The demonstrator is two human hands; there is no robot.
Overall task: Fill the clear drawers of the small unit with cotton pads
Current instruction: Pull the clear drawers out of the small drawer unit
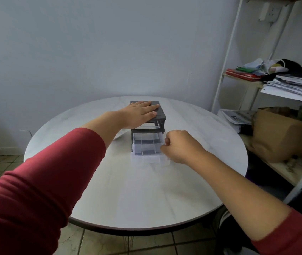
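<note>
A small grey drawer unit (161, 112) stands near the middle of a round white table (146, 190), towards its far edge. The left hand (140, 112) lies palm down on the unit's flat top. Its grip is apart, with the fingers straight and spread across the grey lid and the thumb at the near edge. A red sleeve (36, 181) covers that arm to the mid forearm.

The unit holds 2 clear drawers. The upper drawer (149, 126) sits within the frame, just under the top. The lower drawer (146, 146) is pulled well out towards the person, and its front rests low over the table. Thin dividers split it into compartments, though blur hides how many.

The right hand (179, 147) is at the right front corner of the lower drawer. Its grip is clamped there, with curled fingers and thumb pinching the drawer's right wall.

To the right of the table stands a white shelf rack (225, 70). It carries a pile of papers (293, 85), and a brown paper bag (279, 137) sits on a lower shelf. The floor below is tiled.
</note>
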